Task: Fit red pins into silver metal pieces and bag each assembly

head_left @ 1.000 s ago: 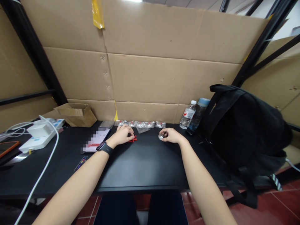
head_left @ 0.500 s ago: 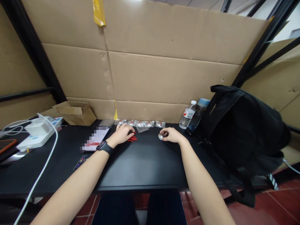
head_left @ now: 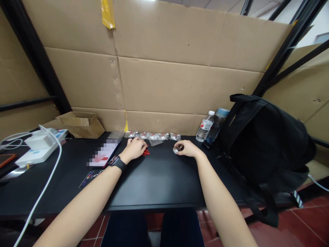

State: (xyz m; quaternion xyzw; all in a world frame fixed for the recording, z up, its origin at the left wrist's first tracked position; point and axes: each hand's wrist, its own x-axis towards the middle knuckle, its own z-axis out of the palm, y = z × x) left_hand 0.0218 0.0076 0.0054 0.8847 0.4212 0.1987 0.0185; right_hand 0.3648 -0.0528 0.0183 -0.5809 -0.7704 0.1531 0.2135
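Note:
My left hand [head_left: 135, 149], with a dark watch on the wrist, has its fingers curled down together on a bunched red cord [head_left: 146, 151]. Part of that cord is hidden under the fingertips. Between thumb and fingers of my right hand [head_left: 189, 148] sits a small round silvery object [head_left: 176, 150], held close to the black tabletop. Behind the hands lies a row of small clear-wrapped packets [head_left: 154, 136] with red marks, along with a loose piece of clear plastic [head_left: 156, 142].
A phone [head_left: 104, 153] and a keychain [head_left: 88, 178] lie left of my left arm. Further left are a power strip [head_left: 41, 152], a white cable and an open cardboard box [head_left: 84, 127]. Two bottles [head_left: 205, 127] and a black backpack [head_left: 267, 147] stand on the right.
My left hand has shifted slightly right and its fingers have drawn together over the red cord, covering more of it. My right hand stays in place with the round silvery object.

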